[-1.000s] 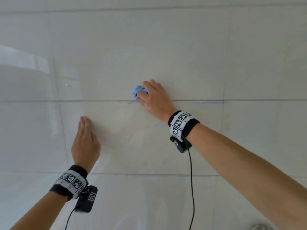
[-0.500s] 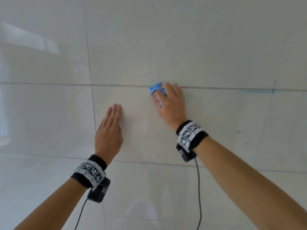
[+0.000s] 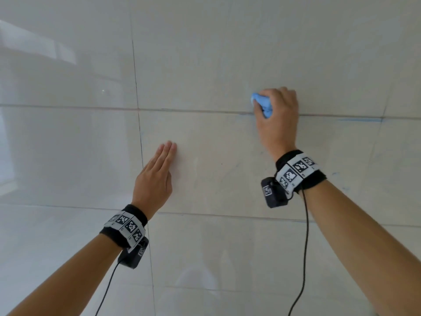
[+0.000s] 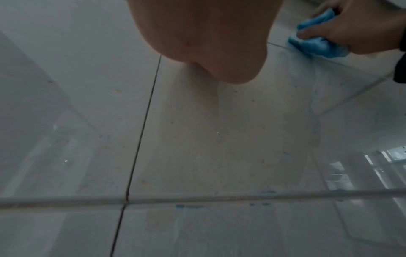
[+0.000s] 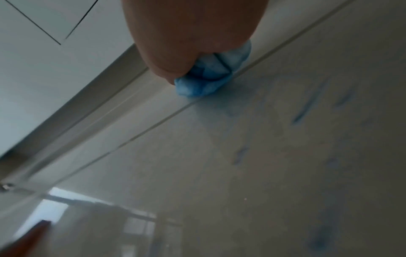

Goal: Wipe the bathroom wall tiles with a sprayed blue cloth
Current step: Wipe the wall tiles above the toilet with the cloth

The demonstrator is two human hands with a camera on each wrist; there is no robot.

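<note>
We find no words, brand names or numbers that we can read anywhere. The only signs we see are black-and-white square marker patterns on the left wristband (image 3: 127,226) and the right wristband (image 3: 296,171), plus a small similar pattern on each wrist camera (image 3: 272,193), all too coarse for us to decode.

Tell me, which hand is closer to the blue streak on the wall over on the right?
Right. The right hand, gripping the blue cloth, sits just left of the blue streak on the same grout line. The left hand lies flat on the tile, lower and much farther left.
</note>
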